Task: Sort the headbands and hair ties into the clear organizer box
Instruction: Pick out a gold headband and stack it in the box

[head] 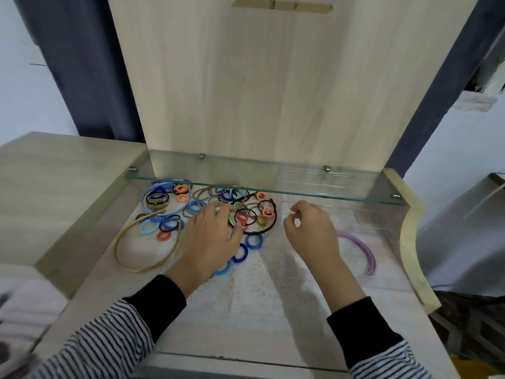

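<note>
A pale wooden panel (273, 77) rises behind a glass shelf (273, 175), dark curtains (82, 64) and white walls (21, 77) flanking.

A clear glass shelf (262, 184) overhangs the rear of the pale wooden desk (246, 337), leaving a low gap beneath; loose coloured hair ties (169, 203) crowd the left-centre beside a thin gold headband (116, 251); a purple plastic headband (364, 246) lies right; the white textured mat (259, 283) between them is open; a raised wooden side block (54, 173) walls the left.

On the pale wooden desk (246, 332) lie scattered hair ties (195, 206), three headbands (118, 246) and a clear organizer box (355, 214).
</note>
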### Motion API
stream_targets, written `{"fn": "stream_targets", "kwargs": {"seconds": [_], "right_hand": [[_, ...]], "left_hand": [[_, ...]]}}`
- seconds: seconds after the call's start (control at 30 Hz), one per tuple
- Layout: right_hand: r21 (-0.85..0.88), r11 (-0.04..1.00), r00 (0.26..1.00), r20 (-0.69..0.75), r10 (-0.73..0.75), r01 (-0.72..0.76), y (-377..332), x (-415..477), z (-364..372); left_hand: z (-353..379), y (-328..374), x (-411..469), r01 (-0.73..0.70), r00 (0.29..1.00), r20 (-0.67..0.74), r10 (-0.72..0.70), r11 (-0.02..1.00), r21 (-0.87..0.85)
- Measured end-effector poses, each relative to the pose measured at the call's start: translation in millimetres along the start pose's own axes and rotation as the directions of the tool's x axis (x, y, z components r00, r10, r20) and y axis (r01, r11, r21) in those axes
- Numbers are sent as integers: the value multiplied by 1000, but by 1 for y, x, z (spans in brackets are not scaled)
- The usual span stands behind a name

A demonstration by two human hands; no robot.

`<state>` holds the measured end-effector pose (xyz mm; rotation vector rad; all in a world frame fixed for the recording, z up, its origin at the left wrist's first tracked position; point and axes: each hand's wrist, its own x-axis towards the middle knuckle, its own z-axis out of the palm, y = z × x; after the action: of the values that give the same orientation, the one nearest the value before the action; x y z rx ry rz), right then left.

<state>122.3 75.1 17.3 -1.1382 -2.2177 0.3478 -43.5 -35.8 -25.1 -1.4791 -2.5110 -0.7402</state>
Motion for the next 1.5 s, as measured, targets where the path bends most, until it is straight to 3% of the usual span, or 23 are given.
{"fn": "stream_targets", "kwargs": {"seconds": [0.2,0.43,0.73,0.97,1.17,1.5], "right_hand": [[-10,995,989,116,-97,99,-37,-3,34],[-88,979,959,232,-160,185,-57,-11,62],[-155,962,950,254,-183,227,-58,-13,79],[-192,959,955,250,-159,209,-59,-14,80],[-226,954,948,291,-126,196,-62,-14,77],[-174,950,941,267,-208,259,-67,-16,63]], "left_hand": [[-13,-49,-16,107,988,99,-116,990,96],[-18,-78,-34,166,976,114,-187,970,176],[-28,-105,-61,-30,991,-128,37,998,58],[-48,-118,-78,-96,995,-37,93,992,-87],[-53,-133,-83,-117,993,-9,118,991,70],[-55,-134,-81,-135,991,-6,135,989,64]]}}
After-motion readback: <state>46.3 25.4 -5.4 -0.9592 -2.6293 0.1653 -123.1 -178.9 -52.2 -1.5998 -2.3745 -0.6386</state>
